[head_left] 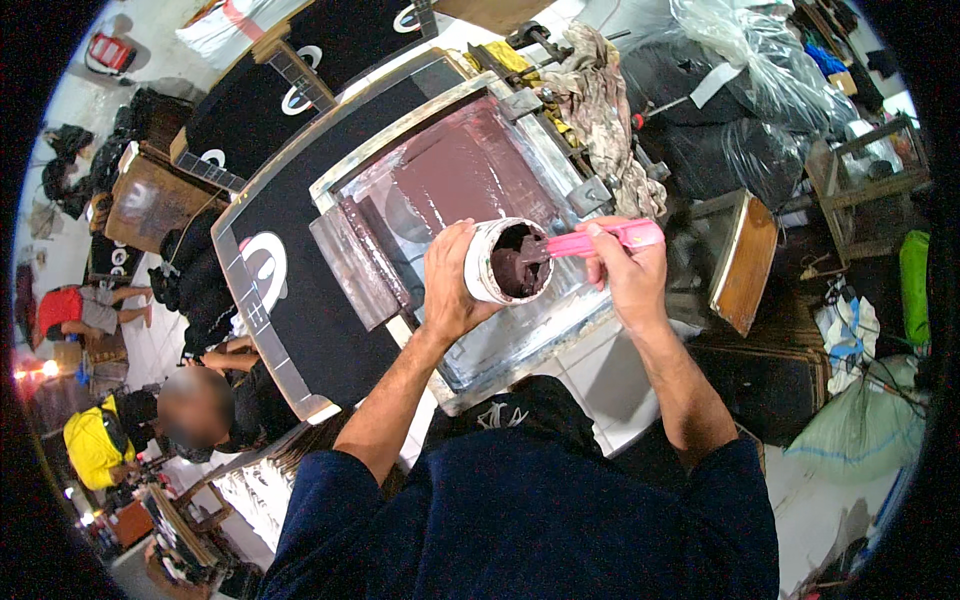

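My left hand (450, 285) is wrapped round the side of a white tub (482, 262), whose mouth tilts toward me. Dark maroon ink (515, 275) coats the inside of the tub. Between the fingers of my right hand (628, 272) is a pink-handled spatula (600, 239); its ink-covered end reaches into the tub. Below both hands lies a screen printing frame (330, 182), its mesh smeared with maroon ink around a darker rectangle. A wide squeegee (360, 262) rests along the frame's left side, with ink on its edge.
Long boards carrying black fabric (310, 250) with white eye-like prints run on the left. Metal hinge clamps (588, 196) and stained rags (610, 120) line the frame's far right. A wooden-edged screen (745, 262) stands at right. Another person (200, 410) is at lower left.
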Action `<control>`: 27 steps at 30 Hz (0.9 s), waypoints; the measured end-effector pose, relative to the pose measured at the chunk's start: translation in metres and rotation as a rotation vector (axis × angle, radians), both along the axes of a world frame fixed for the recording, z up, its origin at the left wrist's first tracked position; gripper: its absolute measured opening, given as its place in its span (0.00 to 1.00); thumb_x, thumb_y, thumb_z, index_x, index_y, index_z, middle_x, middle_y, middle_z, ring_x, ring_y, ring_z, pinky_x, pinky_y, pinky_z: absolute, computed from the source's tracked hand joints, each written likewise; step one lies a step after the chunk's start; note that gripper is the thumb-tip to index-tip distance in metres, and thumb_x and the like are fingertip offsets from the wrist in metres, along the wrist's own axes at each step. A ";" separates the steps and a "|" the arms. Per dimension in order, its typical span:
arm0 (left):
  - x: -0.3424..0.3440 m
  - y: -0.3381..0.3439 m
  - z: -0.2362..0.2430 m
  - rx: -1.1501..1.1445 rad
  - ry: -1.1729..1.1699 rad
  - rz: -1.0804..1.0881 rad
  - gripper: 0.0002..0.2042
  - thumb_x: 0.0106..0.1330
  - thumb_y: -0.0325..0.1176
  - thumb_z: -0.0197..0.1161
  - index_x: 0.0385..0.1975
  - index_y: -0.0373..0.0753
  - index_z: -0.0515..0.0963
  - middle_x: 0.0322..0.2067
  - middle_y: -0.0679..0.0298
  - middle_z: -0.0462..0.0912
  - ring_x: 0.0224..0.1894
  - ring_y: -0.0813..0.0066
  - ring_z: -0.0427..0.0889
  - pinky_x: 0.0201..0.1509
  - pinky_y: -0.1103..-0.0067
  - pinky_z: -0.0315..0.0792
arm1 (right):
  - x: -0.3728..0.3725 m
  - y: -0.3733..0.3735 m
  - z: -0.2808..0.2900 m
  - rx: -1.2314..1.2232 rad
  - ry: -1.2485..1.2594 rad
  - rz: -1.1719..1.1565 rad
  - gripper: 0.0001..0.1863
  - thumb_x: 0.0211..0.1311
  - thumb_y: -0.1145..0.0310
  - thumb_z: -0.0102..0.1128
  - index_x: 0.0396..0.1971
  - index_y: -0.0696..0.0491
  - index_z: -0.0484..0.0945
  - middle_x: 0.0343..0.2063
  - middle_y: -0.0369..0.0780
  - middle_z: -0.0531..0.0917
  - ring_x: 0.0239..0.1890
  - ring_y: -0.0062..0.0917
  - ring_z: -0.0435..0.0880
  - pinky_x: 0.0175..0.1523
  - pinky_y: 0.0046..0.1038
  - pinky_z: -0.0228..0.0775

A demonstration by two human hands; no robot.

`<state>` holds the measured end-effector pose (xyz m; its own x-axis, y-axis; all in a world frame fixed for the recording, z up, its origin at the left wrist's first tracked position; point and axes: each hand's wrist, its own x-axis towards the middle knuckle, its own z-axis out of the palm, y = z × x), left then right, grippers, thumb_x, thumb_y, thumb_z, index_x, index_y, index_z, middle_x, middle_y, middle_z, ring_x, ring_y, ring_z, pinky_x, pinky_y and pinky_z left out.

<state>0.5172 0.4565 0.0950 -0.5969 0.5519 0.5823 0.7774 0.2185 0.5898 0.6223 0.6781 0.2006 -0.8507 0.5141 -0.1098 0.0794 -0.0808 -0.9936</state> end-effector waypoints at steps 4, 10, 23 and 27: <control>-0.013 -0.008 -0.001 -0.083 0.020 0.016 0.54 0.39 0.43 0.85 0.70 0.38 0.61 0.67 0.47 0.69 0.68 0.43 0.69 0.69 0.53 0.62 | -0.002 0.011 -0.015 -0.153 -0.007 -0.048 0.11 0.70 0.68 0.63 0.39 0.62 0.85 0.21 0.38 0.82 0.15 0.17 0.74 0.18 0.21 0.61; -0.027 -0.023 -0.005 -0.147 0.026 0.038 0.55 0.37 0.42 0.86 0.70 0.39 0.61 0.66 0.47 0.69 0.67 0.43 0.69 0.69 0.53 0.63 | -0.003 0.017 -0.024 -0.272 -0.013 -0.144 0.11 0.69 0.68 0.64 0.39 0.62 0.85 0.21 0.38 0.83 0.15 0.18 0.75 0.18 0.22 0.62; -0.050 -0.075 -0.012 -0.035 -0.086 0.206 0.55 0.37 0.39 0.89 0.70 0.36 0.62 0.64 0.50 0.72 0.65 0.49 0.73 0.72 0.59 0.65 | -0.009 0.007 -0.004 -0.351 0.091 -0.350 0.13 0.71 0.67 0.63 0.45 0.62 0.83 0.27 0.41 0.85 0.18 0.20 0.75 0.22 0.25 0.65; -0.061 -0.110 -0.009 0.092 -0.114 0.247 0.57 0.38 0.38 0.88 0.70 0.31 0.59 0.64 0.50 0.71 0.66 0.57 0.74 0.72 0.64 0.67 | -0.037 -0.024 -0.047 -0.262 0.045 -0.354 0.14 0.72 0.70 0.63 0.50 0.64 0.81 0.36 0.47 0.88 0.27 0.27 0.88 0.32 0.29 0.82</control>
<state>0.4564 0.3465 0.0862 -0.7713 0.3295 0.5446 0.6348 0.3348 0.6964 0.5856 0.6538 0.1535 -0.6339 0.7344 -0.2424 -0.0412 -0.3450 -0.9377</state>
